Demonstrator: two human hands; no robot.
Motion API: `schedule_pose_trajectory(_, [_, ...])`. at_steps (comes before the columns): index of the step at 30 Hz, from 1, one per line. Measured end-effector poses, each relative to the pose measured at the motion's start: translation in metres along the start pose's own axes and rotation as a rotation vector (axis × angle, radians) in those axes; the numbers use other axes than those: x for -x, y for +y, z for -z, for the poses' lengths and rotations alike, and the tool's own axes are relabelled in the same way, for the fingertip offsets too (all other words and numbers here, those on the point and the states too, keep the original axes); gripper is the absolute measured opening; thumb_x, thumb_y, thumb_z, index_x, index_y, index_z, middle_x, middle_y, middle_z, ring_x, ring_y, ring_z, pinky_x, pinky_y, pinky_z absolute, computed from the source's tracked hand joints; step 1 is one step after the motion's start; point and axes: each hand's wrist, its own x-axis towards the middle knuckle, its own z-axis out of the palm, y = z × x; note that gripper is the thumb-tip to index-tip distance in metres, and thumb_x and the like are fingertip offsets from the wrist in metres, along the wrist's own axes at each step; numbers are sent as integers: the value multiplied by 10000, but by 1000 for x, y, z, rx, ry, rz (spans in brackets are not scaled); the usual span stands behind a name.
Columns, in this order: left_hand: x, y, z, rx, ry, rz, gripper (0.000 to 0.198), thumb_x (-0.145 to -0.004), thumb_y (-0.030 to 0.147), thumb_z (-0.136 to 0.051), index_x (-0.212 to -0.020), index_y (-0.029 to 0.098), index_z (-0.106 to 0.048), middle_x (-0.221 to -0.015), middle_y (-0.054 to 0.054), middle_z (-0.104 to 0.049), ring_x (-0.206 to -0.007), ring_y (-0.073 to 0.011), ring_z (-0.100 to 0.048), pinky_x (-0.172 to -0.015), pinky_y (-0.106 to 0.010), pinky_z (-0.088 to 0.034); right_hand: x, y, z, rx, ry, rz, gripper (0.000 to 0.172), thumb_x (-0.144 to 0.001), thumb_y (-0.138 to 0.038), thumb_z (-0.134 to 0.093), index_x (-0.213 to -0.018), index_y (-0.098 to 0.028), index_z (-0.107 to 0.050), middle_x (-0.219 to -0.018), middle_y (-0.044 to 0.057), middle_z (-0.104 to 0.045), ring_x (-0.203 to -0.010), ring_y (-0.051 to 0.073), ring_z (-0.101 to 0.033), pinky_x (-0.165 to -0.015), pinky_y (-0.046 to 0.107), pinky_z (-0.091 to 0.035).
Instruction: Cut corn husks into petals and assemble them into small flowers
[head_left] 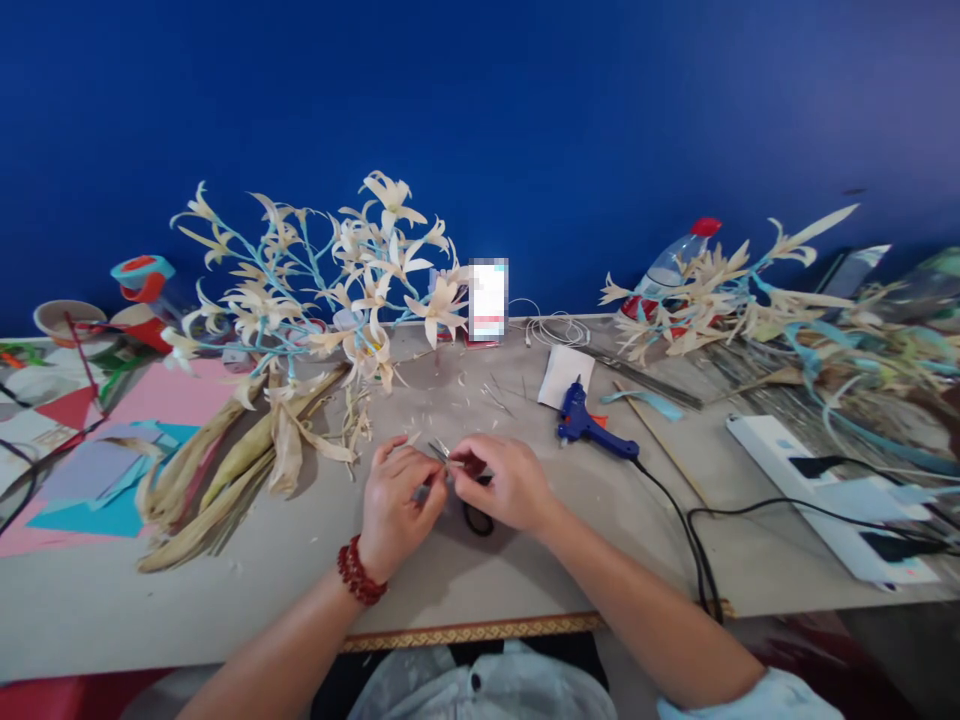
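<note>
My left hand [401, 500], with a red bead bracelet [361, 572] at its wrist, is closed in a pinch at the middle of the table. Against its fingertips, my right hand [504, 482] pinches too. Whatever sits between the fingertips is too small and covered to name. A pair of scissors [478, 521] with dark handles shows below my right hand, its blades poking out past the fingers; I cannot tell whether it lies on the table or is touched. Left of my left hand are dried corn husks [247, 455], with thin husk scraps [358, 425] beside them.
Pale husk flowers on blue stems [390, 265] stand behind the hands, near a phone [488, 300]. To the right are a blue glue gun [592, 425], its black cord, a white power strip [817, 500] and more flowers [720, 300]. Coloured paper [97, 500] lies left.
</note>
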Motion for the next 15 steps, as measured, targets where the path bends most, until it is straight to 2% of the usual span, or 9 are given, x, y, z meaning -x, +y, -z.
schedule_pose_trajectory(5, [1, 0, -1, 3, 7, -8, 146, -848, 158, -526, -726, 204, -591, -663, 12, -625, -663, -148, -571, -978, -425, -401, 0, 4, -5, 37, 9, -12, 28, -797, -200, -589, -784, -209, -611, -680, -19, -647, -614, 127, -578, -581, 220, -384])
schedule_pose_trajectory(10, [2, -3, 1, 5, 45, 3, 150, -847, 153, -528, -721, 206, -590, -648, 16, -617, -649, -148, -566, -965, -425, -408, -1, 13, 7, 10, 155, -87, 41, -784, -180, -568, -782, -203, -602, -674, -17, -645, -617, 130, -596, -598, 221, -407])
schedule_pose_trajectory(15, [1, -1, 0, 13, 30, 0, 156, -856, 167, -517, -729, 209, -598, -661, 13, -627, -660, -151, -572, -966, -426, -411, 1, -3, -2, -64, -21, -47, 82, -791, -222, -604, -872, -210, -607, -737, -18, -667, -640, 125, -606, -597, 208, -419])
